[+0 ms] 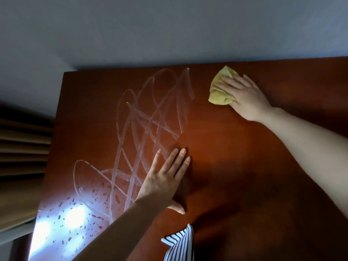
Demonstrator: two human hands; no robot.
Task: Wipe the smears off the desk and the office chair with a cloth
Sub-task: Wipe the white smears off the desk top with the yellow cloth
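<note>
A reddish-brown wooden desk point(235, 147) fills most of the head view. Whitish looping smears point(150, 113) cover its left half, with speckled droplets in a bright glare near the front left corner. My right hand point(243, 95) presses flat on a crumpled yellow cloth point(220, 89) near the desk's far edge, to the right of the smears. My left hand point(165, 178) lies flat on the desk with straight fingers, at the right edge of the smears. No office chair is in view.
A grey wall point(169, 31) rises behind the desk. Brown pleated curtains point(20, 157) hang to the left of the desk's left edge. A striped blue-and-white piece of clothing point(180, 243) shows at the bottom.
</note>
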